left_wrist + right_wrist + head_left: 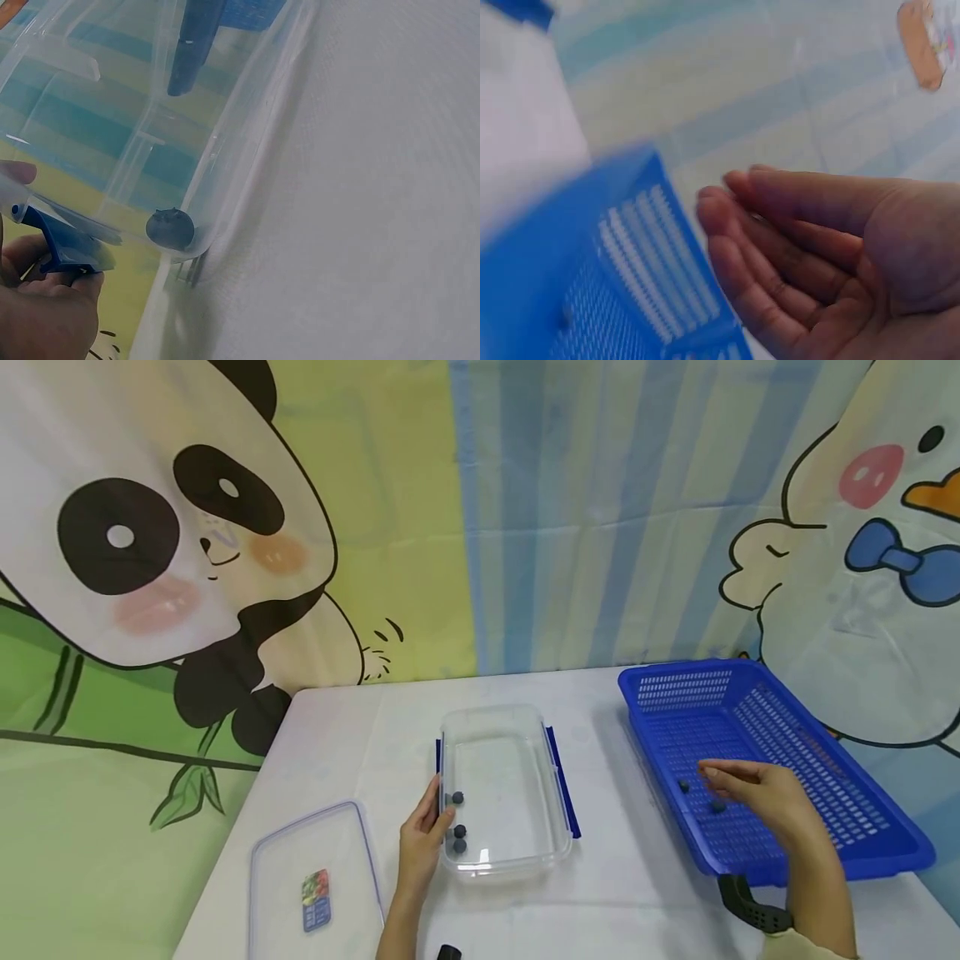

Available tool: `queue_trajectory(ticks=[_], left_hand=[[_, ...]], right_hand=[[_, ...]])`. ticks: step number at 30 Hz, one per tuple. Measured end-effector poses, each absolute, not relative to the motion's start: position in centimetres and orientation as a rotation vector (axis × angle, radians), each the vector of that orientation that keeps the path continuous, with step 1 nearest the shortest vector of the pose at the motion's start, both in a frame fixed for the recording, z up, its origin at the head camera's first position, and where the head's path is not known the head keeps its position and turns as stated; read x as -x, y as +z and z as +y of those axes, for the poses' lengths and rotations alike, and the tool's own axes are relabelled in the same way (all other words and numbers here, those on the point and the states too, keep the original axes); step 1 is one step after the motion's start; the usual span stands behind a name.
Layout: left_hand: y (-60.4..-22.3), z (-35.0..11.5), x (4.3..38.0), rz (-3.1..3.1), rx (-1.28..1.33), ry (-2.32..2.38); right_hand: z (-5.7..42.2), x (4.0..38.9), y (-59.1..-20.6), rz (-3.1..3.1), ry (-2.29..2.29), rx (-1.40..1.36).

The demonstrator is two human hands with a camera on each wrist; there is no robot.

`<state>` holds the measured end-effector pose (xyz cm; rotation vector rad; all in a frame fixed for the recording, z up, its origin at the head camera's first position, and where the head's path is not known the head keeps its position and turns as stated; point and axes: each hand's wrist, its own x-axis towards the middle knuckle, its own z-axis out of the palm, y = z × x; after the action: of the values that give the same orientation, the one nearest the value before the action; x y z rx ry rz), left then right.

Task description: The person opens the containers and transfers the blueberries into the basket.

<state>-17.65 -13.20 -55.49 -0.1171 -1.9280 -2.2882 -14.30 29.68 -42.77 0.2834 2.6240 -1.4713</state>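
My left hand [425, 839] grips the left side of a clear plastic container [517, 777], near its blue clip; the left wrist view shows fingers around that blue clip [64, 240]. Several blueberries [459, 832] lie along the container's left side, and one blueberry [170, 229] shows close up in a corner. Over the blue perforated basket [660, 777] hovers my right hand [761, 789], its fingers loosely curved and the thumb near the fingertips. Nothing shows between them in the right wrist view. Below that hand, two blueberries [717, 807] rest on the basket's floor.
A clear lid [358, 843] with a purplish edge and a printed label [316, 900] lies at the left on the white table [600, 910]. A small black object [449, 952] shows at the bottom edge. Behind the table hangs a cartoon-printed curtain [405, 527].
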Motion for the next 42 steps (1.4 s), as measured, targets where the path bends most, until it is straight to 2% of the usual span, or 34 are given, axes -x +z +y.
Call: queue_trajectory(ticks=[7,13,18,24,42], left_hand=[[-55.3,-12.8,17.9,-1.922,0.139,-2.292],[-55.3,-12.5,18.1,-1.915,0.158,-2.314],[-54.6,-12.3,17.9,-1.964,0.156,-2.319],[-55.0,-12.2,17.8,-1.933,0.172,-2.331],[-55.5,-13.1,17.6,-1.935,0.160,-2.281]], right_hand=[[20.4,13.7,-41.7,2.645,-1.747,0.017],[11.1,16.4,-44.0,2.329,-1.754,0.384],[5.8,18.5,-46.9,2.296,-1.531,0.370],[3.1,19.7,-49.5,2.329,-1.364,0.256],[0.5,20.3,-50.1,2.349,-1.131,0.230]])
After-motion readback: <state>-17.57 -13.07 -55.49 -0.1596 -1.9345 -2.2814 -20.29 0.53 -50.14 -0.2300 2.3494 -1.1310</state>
